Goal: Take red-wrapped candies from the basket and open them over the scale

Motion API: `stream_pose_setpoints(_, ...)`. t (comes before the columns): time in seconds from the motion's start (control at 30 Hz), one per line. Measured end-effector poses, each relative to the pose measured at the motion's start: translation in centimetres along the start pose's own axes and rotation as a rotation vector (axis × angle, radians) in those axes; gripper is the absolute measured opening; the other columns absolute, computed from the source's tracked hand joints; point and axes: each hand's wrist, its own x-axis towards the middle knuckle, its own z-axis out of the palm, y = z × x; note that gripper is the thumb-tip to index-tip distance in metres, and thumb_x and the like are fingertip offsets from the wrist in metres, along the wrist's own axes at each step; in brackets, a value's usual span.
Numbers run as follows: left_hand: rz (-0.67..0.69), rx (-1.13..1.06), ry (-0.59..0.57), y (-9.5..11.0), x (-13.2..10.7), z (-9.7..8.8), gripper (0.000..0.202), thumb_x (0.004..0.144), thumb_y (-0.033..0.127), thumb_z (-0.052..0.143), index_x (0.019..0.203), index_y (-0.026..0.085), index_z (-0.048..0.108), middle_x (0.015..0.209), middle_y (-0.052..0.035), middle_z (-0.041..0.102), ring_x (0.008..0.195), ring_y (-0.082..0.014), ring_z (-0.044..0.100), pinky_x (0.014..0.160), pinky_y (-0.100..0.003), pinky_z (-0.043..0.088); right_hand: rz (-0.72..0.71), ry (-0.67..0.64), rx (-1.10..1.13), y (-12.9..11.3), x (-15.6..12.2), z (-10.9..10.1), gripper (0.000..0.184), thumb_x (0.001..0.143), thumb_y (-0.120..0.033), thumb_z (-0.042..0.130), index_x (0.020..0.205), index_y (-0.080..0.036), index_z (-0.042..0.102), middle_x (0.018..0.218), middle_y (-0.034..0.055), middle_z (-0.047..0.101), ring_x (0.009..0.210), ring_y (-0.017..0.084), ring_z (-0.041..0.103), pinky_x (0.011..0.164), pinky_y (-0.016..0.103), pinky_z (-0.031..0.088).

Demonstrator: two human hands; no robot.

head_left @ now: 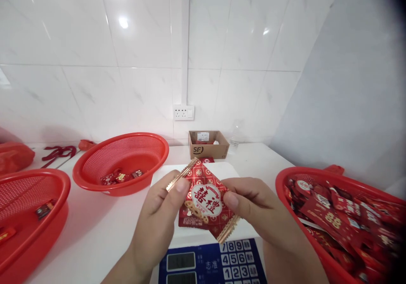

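Note:
Between my two hands is a red snack packet (207,201) with gold serrated ends and a white label with dark characters, held tilted. My left hand (160,216) pinches its left side near the upper gold seal. On the right edge, the thumb and fingers of my right hand (256,203) are closed. Both hands are above a digital scale (211,263) with a blue keypad panel and a white weighing plate (225,169). Behind the held packet, other red packaging shows in part below and above it; whether it lies on the plate I cannot tell.
At the right, a red basket (285,174) is heaped with red packets. Two more red baskets, one left of centre (152,144) and one far left (60,182), hold a few packets. A cardboard box (209,150) stands near the tiled wall, beside a clear plastic bottle (235,136).

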Motion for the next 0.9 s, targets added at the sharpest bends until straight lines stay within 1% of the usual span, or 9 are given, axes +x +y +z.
stream_pose_setpoints(0.07, 0.004, 0.026, 0.091, -0.1, 0.1, -0.2, 0.033, 0.09, 0.046, 0.063, 0.072, 0.019, 0.061, 0.064, 0.0006, 0.057, 0.059, -0.0136, 0.049, 0.054, -0.023, 0.04, -0.025, 0.032, -0.004, 0.3, 0.2, 0.0, 0.056, 0.086, -0.065, 0.057, 0.057, -0.018, 0.051, 0.052, -0.0031, 0.043, 0.05, 0.011, 0.037, 0.047, 0.024, 0.032)
stream_pose_setpoints(0.13, 0.003, 0.058, 0.161, -0.4, 0.1, -0.2, 0.037, 0.09, 0.048, 0.062, 0.068, 0.019, 0.056, 0.061, 0.003, 0.053, 0.057, -0.0118, 0.045, 0.051, -0.021, 0.038, -0.092, 0.105, 0.045, 0.7, 0.5, 0.1, 0.055, 0.088, -0.064, 0.056, 0.059, -0.018, 0.051, 0.052, -0.0034, 0.045, 0.049, 0.01, 0.038, 0.047, 0.023, 0.034)
stream_pose_setpoints(0.23, 0.002, 0.108, 0.258, -1.0, 0.1, 0.2, 0.037, 0.091, 0.054, 0.058, 0.075, 0.021, 0.056, 0.061, 0.0038, 0.054, 0.056, -0.0122, 0.047, 0.048, -0.021, 0.038, -0.156, 0.177, 0.1, 1.1, 0.7, 0.7, 0.044, 0.088, -0.06, 0.061, 0.073, -0.019, 0.061, 0.065, -0.0003, 0.06, 0.057, 0.013, 0.052, 0.055, 0.024, 0.044)
stream_pose_setpoints(0.3, 0.028, 0.113, 0.302, -1.3, 0.1, 0.6, 0.034, 0.092, 0.053, 0.057, 0.08, 0.021, 0.057, 0.063, 0.0039, 0.055, 0.057, -0.0126, 0.048, 0.048, -0.021, 0.039, -0.153, 0.151, 0.076, 1.0, 0.8, 1.0, 0.038, 0.089, -0.057, 0.061, 0.087, -0.02, 0.066, 0.077, 0.0024, 0.067, 0.067, 0.016, 0.06, 0.063, 0.026, 0.048)
stream_pose_setpoints(0.37, 0.062, 0.105, 0.318, -1.4, 0.0, 0.8, 0.033, 0.092, 0.052, 0.057, 0.081, 0.021, 0.058, 0.063, 0.0042, 0.054, 0.058, -0.0123, 0.048, 0.051, -0.021, 0.041, -0.14, 0.123, 0.017, 0.7, 0.8, 1.3, 0.038, 0.093, -0.055, 0.056, 0.088, -0.02, 0.068, 0.081, 0.0038, 0.069, 0.073, 0.017, 0.063, 0.068, 0.027, 0.05)
stream_pose_setpoints(0.47, 0.055, 0.07, 0.261, -1.3, -0.1, 0.8, 0.034, 0.092, 0.05, 0.059, 0.075, 0.02, 0.059, 0.062, 0.0039, 0.052, 0.057, -0.0116, 0.045, 0.052, -0.021, 0.04, -0.103, 0.208, -0.009, 0.3, 0.7, 1.5, 0.041, 0.094, -0.057, 0.052, 0.081, -0.02, 0.066, 0.073, 0.0028, 0.066, 0.067, 0.018, 0.061, 0.063, 0.028, 0.05)
stream_pose_setpoints(0.57, 0.008, 0.066, 0.133, -0.9, -0.1, 0.7, 0.029, 0.089, 0.046, 0.064, 0.078, 0.019, 0.064, 0.065, 0.0022, 0.055, 0.061, -0.0126, 0.048, 0.055, -0.022, 0.043, -0.095, 0.376, -0.018, 0.3, 0.6, 1.4, 0.045, 0.09, -0.061, 0.056, 0.069, -0.021, 0.058, 0.059, -0.001, 0.054, 0.054, 0.015, 0.051, 0.052, 0.026, 0.047)
stream_pose_setpoints(0.63, -0.018, 0.092, 0.07, -0.7, -0.1, 0.7, 0.026, 0.088, 0.044, 0.066, 0.079, 0.02, 0.067, 0.067, 0.0018, 0.056, 0.064, -0.0133, 0.05, 0.06, -0.022, 0.045, -0.113, 0.439, -0.035, 0.3, 0.6, 1.3, 0.048, 0.089, -0.06, 0.057, 0.062, -0.021, 0.05, 0.055, -0.0027, 0.046, 0.051, 0.013, 0.044, 0.051, 0.025, 0.046)
stream_pose_setpoints(0.9, -0.049, 0.068, 0.08, -1.2, -0.3, 0.7, 0.028, 0.091, 0.047, 0.061, 0.079, 0.022, 0.065, 0.068, 0.0022, 0.055, 0.063, -0.0112, 0.048, 0.056, -0.02, 0.043, -0.3, 0.389, 0.063, 0.5, 0.7, 1.3, 0.044, 0.086, -0.059, 0.064, 0.067, -0.02, 0.056, 0.057, -0.0044, 0.044, 0.053, 0.011, 0.047, 0.056, 0.023, 0.05)
